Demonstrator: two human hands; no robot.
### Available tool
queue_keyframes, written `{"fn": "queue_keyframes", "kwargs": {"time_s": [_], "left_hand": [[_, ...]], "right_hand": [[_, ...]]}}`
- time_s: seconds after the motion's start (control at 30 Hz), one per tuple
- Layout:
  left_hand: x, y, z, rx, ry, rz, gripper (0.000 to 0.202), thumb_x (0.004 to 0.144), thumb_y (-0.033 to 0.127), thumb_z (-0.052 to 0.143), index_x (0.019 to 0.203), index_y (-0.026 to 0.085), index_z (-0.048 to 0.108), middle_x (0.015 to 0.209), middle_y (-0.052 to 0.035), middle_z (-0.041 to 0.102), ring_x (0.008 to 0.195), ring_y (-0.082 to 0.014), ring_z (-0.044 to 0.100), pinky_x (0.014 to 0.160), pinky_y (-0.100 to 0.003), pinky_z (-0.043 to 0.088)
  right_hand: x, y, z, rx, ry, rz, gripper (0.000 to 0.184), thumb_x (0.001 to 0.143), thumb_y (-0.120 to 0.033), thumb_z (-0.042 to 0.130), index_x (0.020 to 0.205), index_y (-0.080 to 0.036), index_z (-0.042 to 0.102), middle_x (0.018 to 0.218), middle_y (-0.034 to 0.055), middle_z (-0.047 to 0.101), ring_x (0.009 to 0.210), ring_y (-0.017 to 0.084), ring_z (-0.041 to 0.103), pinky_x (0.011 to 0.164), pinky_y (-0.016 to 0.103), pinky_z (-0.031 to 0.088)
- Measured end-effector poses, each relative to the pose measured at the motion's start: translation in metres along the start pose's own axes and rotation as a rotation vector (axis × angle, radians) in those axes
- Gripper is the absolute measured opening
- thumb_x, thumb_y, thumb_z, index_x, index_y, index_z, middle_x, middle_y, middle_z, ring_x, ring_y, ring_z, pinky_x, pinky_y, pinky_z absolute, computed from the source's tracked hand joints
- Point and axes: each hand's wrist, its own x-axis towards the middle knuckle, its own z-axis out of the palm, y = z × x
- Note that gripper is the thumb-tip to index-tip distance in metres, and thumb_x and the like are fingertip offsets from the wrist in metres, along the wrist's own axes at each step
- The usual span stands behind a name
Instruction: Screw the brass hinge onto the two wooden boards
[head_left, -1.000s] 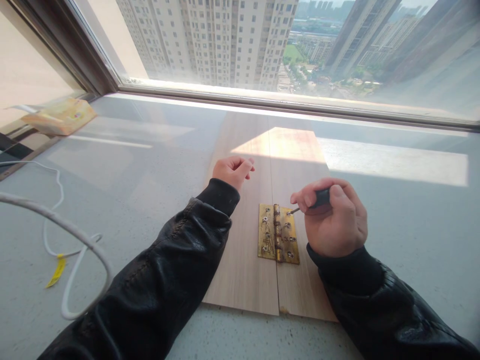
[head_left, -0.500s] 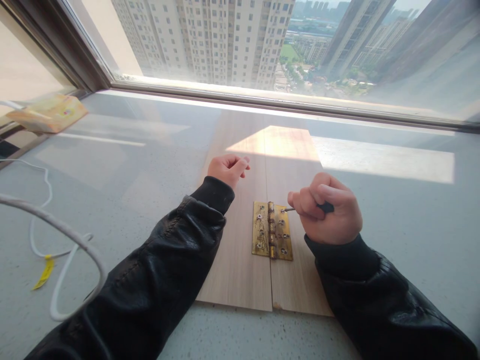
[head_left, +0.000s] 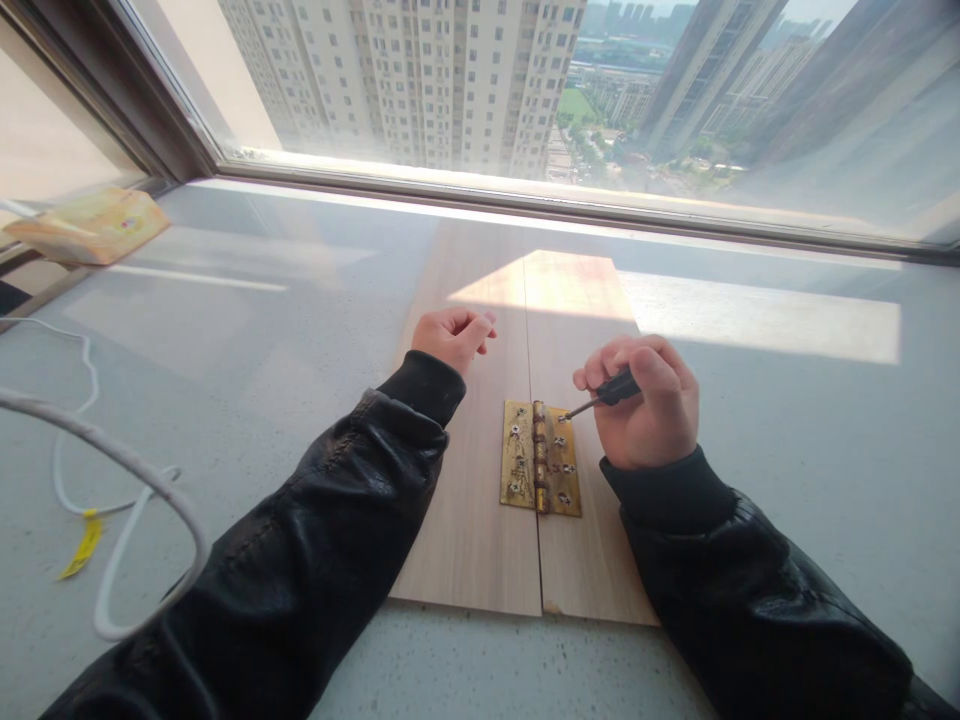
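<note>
Nearest me, my two black sleeves run out over the near edge of two pale wooden boards, the left board (head_left: 472, 540) and the right board (head_left: 592, 570), which lie edge to edge on the grey sill (head_left: 262, 330). Across their seam sits a brass hinge (head_left: 540, 470), laid flat with one leaf on each board. I can make out screw heads in most of its holes, so the fastening looks largely done to me, though I cannot tell how tight any of them sit. My right hand (head_left: 645, 405) is closed round a small black-handled screwdriver (head_left: 609, 390), held at a low slant with its tip at the top screw of the right leaf — that is the one being worked. My left hand (head_left: 452, 335) rests on the left board just beyond the hinge, fingers loosely curled on nothing that I can see. Off to the left a white cable (head_left: 142, 480) loops over the sill with a yellow tag (head_left: 81, 545). Farther back lies a yellowish packet (head_left: 90, 225) — then the window frame (head_left: 525, 200) and tall blocks outside.
</note>
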Motion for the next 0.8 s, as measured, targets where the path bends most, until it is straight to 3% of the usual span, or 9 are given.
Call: {"fn": "queue_keyframes", "kwargs": {"time_s": [0.17,0.3,0.43,0.6,0.8], "left_hand": [[0.000,0.000,0.000,0.000,-0.002,-0.003,0.026,0.078,0.030,0.060,0.057,0.016,0.064,0.045,0.0038,0.052,0.043,-0.0062,0.044,0.046,-0.022,0.033],[0.000,0.000,0.000,0.004,-0.006,-0.005,0.026,0.078,0.030,0.060,0.057,0.016,0.064,0.045,0.0038,0.051,0.043,-0.0064,0.044,0.047,-0.022,0.033],[0.002,0.000,-0.002,0.011,-0.017,-0.006,0.026,0.078,0.031,0.059,0.057,0.016,0.064,0.045,0.0037,0.052,0.044,-0.0065,0.044,0.047,-0.022,0.034],[0.003,-0.001,-0.003,0.022,-0.046,-0.007,0.026,0.078,0.032,0.059,0.058,0.016,0.064,0.047,0.0034,0.053,0.045,-0.0068,0.045,0.047,-0.022,0.035],[0.002,-0.001,-0.002,0.026,-0.036,-0.003,0.026,0.078,0.031,0.059,0.057,0.016,0.064,0.046,0.0034,0.053,0.045,-0.0068,0.046,0.047,-0.022,0.035]], "right_hand": [[-0.002,0.006,-0.004,-0.109,0.056,-0.145,0.023,0.067,-0.030,0.077,0.061,-0.019,0.057,0.052,-0.0024,0.058,0.045,0.014,0.053,0.045,0.030,0.040],[-0.002,0.006,-0.007,-0.173,0.061,-0.178,0.024,0.068,-0.033,0.077,0.060,-0.020,0.059,0.051,-0.0010,0.062,0.044,0.015,0.058,0.043,0.030,0.044],[0.000,0.005,-0.009,-0.195,0.063,-0.146,0.026,0.071,-0.039,0.074,0.059,-0.020,0.061,0.051,-0.0019,0.063,0.043,0.016,0.061,0.040,0.030,0.048],[0.003,0.002,-0.010,-0.158,0.013,-0.079,0.026,0.080,-0.043,0.064,0.072,-0.019,0.067,0.055,-0.0007,0.063,0.044,0.016,0.061,0.042,0.031,0.048],[-0.004,0.002,0.000,-0.019,-0.127,0.026,0.038,0.090,-0.046,0.048,0.073,-0.019,0.068,0.048,-0.0034,0.048,0.043,0.011,0.048,0.050,0.031,0.045]]}}
